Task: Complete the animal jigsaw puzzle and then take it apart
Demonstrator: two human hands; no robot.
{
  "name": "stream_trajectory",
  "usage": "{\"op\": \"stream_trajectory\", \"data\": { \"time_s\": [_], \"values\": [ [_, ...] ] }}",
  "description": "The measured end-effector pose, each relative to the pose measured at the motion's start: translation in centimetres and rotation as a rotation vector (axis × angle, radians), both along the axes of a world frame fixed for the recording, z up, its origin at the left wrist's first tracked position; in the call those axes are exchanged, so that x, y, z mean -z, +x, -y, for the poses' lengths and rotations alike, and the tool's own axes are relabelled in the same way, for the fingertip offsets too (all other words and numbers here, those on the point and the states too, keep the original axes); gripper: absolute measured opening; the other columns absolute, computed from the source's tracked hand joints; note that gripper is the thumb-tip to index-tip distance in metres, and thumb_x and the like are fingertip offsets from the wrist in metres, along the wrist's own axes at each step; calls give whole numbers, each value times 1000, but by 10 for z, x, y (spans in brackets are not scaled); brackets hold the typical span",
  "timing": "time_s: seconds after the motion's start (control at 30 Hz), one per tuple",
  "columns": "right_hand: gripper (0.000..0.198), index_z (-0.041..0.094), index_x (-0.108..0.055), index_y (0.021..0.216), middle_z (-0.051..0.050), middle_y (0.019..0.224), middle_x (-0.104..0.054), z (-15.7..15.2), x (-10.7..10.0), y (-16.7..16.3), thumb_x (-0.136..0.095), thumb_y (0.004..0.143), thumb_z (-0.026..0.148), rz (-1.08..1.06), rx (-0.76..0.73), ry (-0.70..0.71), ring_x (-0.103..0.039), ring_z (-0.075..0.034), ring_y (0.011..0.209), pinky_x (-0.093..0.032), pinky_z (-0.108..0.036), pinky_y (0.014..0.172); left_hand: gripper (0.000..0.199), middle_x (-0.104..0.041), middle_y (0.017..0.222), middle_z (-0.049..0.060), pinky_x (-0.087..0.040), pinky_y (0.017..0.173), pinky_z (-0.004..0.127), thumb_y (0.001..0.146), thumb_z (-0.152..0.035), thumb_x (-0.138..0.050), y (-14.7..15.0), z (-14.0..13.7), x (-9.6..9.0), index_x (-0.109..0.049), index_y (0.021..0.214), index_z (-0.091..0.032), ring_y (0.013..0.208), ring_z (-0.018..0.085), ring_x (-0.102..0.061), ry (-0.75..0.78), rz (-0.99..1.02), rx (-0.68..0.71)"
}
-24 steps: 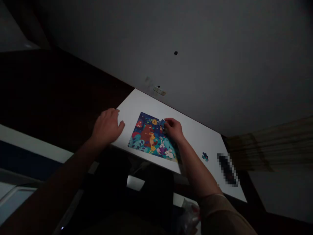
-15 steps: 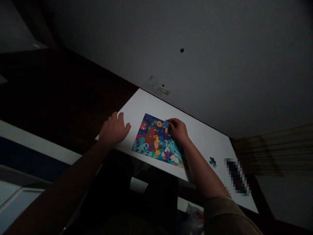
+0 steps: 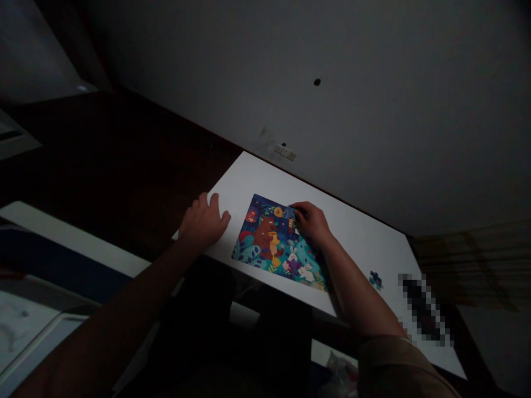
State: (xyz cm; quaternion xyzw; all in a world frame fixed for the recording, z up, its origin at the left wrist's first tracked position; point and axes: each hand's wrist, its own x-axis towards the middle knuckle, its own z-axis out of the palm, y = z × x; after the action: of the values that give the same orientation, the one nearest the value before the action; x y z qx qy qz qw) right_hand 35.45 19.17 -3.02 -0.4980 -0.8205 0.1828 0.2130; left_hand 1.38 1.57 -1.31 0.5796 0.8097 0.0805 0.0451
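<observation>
A colourful jigsaw puzzle point(image 3: 265, 224) with a bear, rabbits and leaves lies mostly assembled on the white table point(image 3: 265, 174). At its upper right part, my right hand point(image 3: 312, 222) pinches a blue puzzle piece point(image 3: 290, 211) against the picture's edge. The thumb and fingers partly cover that piece, and my right forearm hides the puzzle's right side. To the left of the puzzle, my left hand point(image 3: 204, 222) rests at the table's edge with fingers apart, holding nothing. One loose puzzle piece point(image 3: 376, 280) lies on the tabletop to the right of my right forearm.
A blurred-out dark object point(image 3: 425, 308) is at the table's right end. Behind the table stands a grey wall with a socket strip point(image 3: 285, 152). A curtain point(image 3: 468, 265) hangs at the right. Below the table's front edge is a plastic bag point(image 3: 341, 375).
The view has shifted slightly, so the table and hands appear a little further right. My right hand stays at the puzzle's upper right with the piece; my left hand keeps its place.
</observation>
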Motion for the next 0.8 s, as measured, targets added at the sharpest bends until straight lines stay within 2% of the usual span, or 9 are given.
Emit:
{"op": "stream_trajectory", "data": {
  "time_s": [0.27,0.37,0.43,0.53,0.63,0.7,0.8],
  "values": [
    [32,20,-91,129,-15,138,-90,7,-8,1,-66,109,13,115,-123,19,-80,-30,131,-60,-46,123,59,-66,157,31,-61,109,54,120,-44,-49,0,1,-1,-62,163,-6,135,46,-72,-5,-9,4],
    [35,18,-92,127,-18,140,-89,10,-9,2,-65,107,9,155,-160,30,-79,-31,132,-59,-48,125,60,-65,157,30,-61,110,54,120,-43,-50,0,0,0,-61,165,-6,136,46,-71,-13,-17,7],
    [39,16,-91,133,-20,150,-86,13,-8,3,-62,108,10,166,-170,45,-77,-33,139,-58,-51,129,61,-65,157,30,-61,111,54,120,-43,-50,0,0,0,-60,166,-6,136,47,-71,-14,-22,7],
    [49,15,-83,156,-23,173,-73,27,-1,5,-57,115,20,156,-178,82,-66,-37,161,-46,-58,143,59,-66,157,30,-61,111,55,119,-43,-50,0,0,0,-61,165,-8,136,46,-71,-10,-19,-2],
    [65,14,-65,178,-25,191,-53,45,10,8,-58,121,43,145,-205,84,-45,-44,181,-32,-67,151,59,-66,157,29,-62,110,54,119,-44,-51,-1,0,1,-62,165,-9,136,45,-71,-14,-20,0],
    [77,18,-57,185,-25,195,-48,56,19,9,-60,120,59,146,-230,44,-38,-48,185,-31,-74,150,59,-66,156,29,-62,110,53,119,-44,-49,-2,0,0,-61,165,-9,135,45,-72,-22,-26,9],
    [81,26,-48,191,-21,199,-42,67,26,13,-53,121,66,130,-222,13,-35,-45,187,-30,-75,150,60,-66,155,29,-62,109,54,120,-44,-46,-3,-1,-2,-60,165,-7,135,46,-72,-45,-26,18]
  ]
}}
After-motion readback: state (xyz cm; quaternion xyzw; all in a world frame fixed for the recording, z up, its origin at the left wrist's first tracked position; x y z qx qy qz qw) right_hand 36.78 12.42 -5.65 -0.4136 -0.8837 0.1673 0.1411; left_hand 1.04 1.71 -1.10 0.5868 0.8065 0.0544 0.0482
